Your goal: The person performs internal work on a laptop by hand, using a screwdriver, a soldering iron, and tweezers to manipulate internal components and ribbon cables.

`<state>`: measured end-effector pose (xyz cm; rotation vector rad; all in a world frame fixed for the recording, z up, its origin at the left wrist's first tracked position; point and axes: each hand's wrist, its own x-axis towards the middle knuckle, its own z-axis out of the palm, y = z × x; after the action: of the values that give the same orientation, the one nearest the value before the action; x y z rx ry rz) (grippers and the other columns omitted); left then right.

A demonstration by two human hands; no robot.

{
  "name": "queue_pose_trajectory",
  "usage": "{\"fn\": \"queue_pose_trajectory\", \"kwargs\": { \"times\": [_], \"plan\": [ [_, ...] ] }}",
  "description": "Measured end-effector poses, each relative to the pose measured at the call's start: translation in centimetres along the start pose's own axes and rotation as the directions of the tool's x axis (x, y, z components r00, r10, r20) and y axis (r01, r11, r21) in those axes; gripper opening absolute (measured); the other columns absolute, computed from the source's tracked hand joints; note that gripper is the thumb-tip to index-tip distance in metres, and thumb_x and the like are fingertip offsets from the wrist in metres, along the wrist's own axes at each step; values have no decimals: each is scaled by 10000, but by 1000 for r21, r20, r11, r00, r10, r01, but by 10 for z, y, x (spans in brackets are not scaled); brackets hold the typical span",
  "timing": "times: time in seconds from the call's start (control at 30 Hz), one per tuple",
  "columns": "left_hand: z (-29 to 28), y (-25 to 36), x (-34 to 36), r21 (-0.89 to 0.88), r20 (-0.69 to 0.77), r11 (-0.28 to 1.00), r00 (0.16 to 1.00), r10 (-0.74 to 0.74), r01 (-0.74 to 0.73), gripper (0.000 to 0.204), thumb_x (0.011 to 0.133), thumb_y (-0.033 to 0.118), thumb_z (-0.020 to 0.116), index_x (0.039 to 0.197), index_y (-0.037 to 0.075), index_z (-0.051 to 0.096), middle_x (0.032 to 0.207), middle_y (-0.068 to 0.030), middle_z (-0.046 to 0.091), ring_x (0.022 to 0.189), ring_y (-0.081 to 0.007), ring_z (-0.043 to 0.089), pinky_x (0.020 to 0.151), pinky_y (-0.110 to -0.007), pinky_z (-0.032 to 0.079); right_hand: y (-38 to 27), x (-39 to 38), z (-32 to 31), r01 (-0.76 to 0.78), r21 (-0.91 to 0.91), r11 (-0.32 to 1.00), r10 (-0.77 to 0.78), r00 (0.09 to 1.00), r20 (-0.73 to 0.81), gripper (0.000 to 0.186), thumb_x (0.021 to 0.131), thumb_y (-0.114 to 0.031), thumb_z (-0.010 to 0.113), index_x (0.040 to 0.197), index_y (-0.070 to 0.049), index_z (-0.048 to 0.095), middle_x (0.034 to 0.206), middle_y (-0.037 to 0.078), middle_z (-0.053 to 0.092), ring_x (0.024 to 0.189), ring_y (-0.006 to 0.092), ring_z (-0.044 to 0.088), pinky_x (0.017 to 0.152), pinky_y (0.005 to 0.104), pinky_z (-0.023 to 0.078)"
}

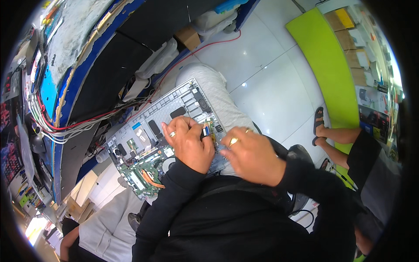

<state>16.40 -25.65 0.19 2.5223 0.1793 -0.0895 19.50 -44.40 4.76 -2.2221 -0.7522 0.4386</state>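
Silver-grey plastic forms the opened laptop chassis point(144, 118), which lies at a slant in the middle of the frame, partly over a light-grey trouser leg point(214, 89). At its lower left sits a green circuit board point(133, 174) crossed by a copper-coloured heat pipe point(150, 180), with a round silver fan point(168, 164) just beside. The left hand point(192, 144), with a gold ring, rests over the right part of the chassis; its grip is curled, fingertips down at a small dark piece with a blue-and-white end point(206, 130), and whether it pinches that piece I cannot tell. The right hand point(253, 155), just right of it, is blurred; its thumb and fingers are bent close together, and what its grip holds, if anything, I cannot tell. A small blue-and-white label point(137, 125) on the chassis is too small to read, as is the print on the stacked packages point(371, 98) at the upper right, beside a curved lime-green panel point(323, 56).
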Motion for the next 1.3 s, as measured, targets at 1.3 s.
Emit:
{"fn": "queue_pose_trajectory", "kwargs": {
  "times": [1.3],
  "plan": [
    [-7,-24,-4,-167,13,970,983,181,-177,323,726,29,807,1030,138,824,1091,-51,586,1304,-338,530,1236,-738,151,-10,-10,41,-22,-321,947,-33,986,-165,196,821,-66,752,1006,-22,707,996,108,612,819,268,658,688,378,538]
  ]
}}
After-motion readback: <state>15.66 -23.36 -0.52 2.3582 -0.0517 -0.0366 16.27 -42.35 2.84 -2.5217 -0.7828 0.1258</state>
